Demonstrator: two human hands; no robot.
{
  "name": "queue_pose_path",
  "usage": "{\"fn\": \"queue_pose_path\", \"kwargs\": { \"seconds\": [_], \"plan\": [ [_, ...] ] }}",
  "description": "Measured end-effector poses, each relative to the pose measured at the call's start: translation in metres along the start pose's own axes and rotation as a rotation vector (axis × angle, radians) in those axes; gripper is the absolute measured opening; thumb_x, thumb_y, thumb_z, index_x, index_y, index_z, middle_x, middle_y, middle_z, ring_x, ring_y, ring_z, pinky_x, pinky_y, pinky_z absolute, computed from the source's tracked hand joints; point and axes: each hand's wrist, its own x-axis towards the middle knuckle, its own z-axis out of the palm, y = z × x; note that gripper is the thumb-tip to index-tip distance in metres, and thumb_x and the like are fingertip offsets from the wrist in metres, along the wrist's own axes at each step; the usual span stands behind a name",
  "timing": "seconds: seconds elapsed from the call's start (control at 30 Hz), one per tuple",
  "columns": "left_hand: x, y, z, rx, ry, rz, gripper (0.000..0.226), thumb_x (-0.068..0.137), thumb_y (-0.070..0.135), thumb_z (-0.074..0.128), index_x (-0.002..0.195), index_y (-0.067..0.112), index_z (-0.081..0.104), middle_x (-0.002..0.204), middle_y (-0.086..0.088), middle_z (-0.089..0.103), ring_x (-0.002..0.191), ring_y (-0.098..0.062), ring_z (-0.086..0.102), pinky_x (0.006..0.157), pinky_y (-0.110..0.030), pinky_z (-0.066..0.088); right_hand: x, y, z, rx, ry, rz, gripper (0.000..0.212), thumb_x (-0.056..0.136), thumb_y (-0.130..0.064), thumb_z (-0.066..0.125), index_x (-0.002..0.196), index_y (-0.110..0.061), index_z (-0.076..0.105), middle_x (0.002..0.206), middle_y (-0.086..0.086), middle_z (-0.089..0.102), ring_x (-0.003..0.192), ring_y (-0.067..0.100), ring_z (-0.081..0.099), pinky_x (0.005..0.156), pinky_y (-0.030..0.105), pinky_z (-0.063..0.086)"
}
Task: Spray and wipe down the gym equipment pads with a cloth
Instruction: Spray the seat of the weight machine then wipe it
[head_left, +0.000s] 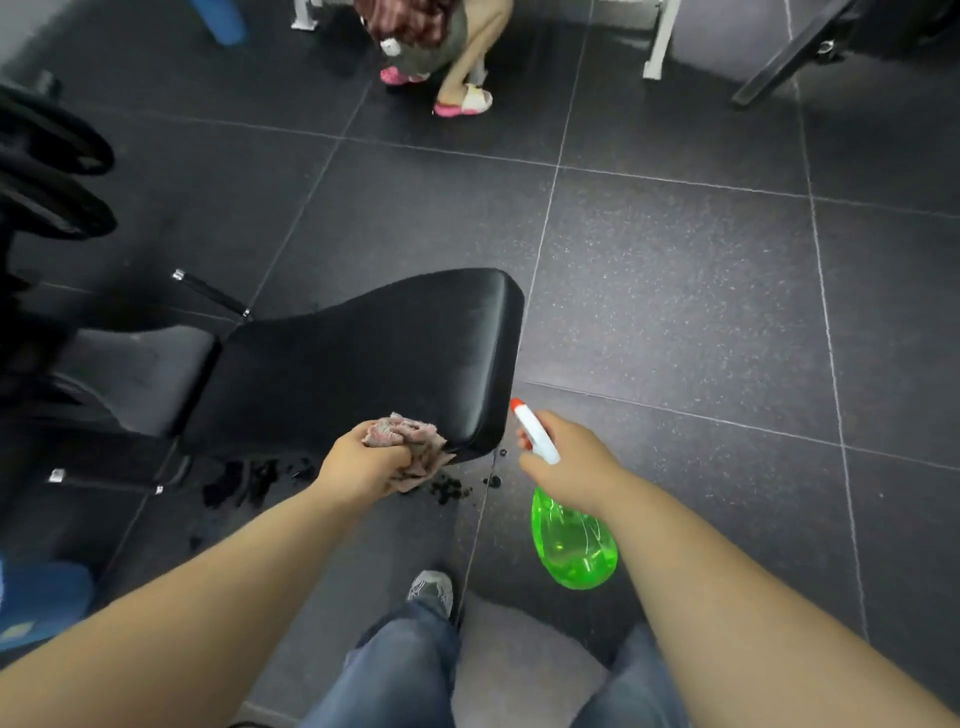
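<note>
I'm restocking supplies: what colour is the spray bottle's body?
Translucent bright green on the spray bottle, with a white and orange-red head; head view.

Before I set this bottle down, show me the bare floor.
Bare floor tiles lie right of the bench pad, beyond the spray bottle. Crowded: dark splashes under the pad's near end, weight plates at left.

Two black bench pads: a large pad (363, 364) and a smaller pad (150, 379). One cloth (410, 434). One green spray bottle (571, 545). Two hands: the left hand (363, 467) and the right hand (571, 457). Two weight plates (57, 145). Two pink slippers (462, 101). One grey sneaker (431, 590).
</note>
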Motion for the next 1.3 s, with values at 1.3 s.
{"fn": "queue_pose_path", "kwargs": {
  "seconds": [1.3],
  "plan": [
    [-0.093, 0.05, 0.242, -0.705, 1.086, -0.138, 0.037, 0.08, -0.003, 0.054, 0.1, 0.021, 0.075, 0.097, -0.002, 0.076, 0.094, -0.018, 0.071, 0.084, -0.033, 0.058, 0.091, 0.001, -0.175, -0.728, -0.876, -0.828, 0.015, 0.094, -0.02, 0.048, 0.107, -0.014, 0.049, 0.101, 0.003, 0.056, 0.09, 0.028, 0.049, 0.071, 0.032, 0.036]
  ]
}}
